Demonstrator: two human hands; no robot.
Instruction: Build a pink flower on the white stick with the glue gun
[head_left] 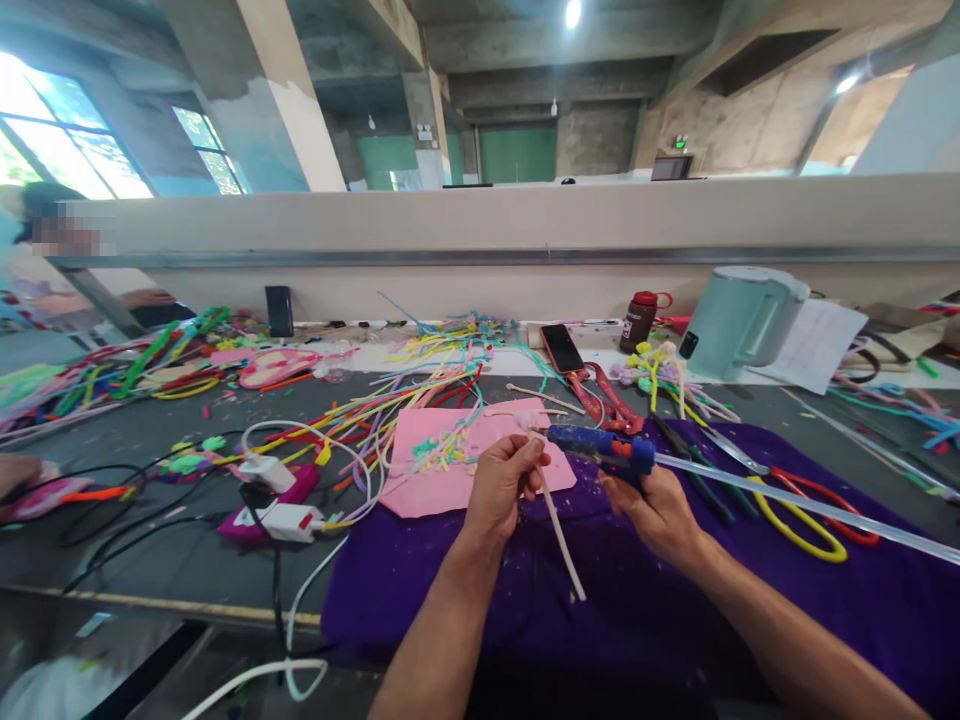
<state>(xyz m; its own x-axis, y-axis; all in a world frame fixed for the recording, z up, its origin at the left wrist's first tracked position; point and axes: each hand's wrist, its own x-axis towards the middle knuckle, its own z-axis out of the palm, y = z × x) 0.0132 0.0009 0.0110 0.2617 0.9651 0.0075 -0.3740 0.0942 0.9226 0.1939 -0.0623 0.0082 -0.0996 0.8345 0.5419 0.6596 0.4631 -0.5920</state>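
Observation:
My left hand [501, 485] is closed, pinching a pale cream pipe cleaner [561, 545] that slants down toward me. My right hand [656, 510] is wrapped round a blue glue gun [592, 445], its nozzle pointing left, right by the left fingertips. A long clear glue stick [810, 512] juts out of the gun's back to the right. Whether the nozzle touches the pipe cleaner cannot be made out. Beneath the hands lie a pink sheet [409, 490] with small yellow and teal pieces [444, 450] and a dark purple cloth [405, 580].
Scissors [806, 510] with red and yellow handles and dark-handled pliers [701, 470] lie right. Behind stand a phone [562, 350], a brown bottle [639, 322] and a teal kettle [742, 320]. Power strips [281, 522] with cables and many colored pipe cleaners [360, 415] spread left. A person sits far left.

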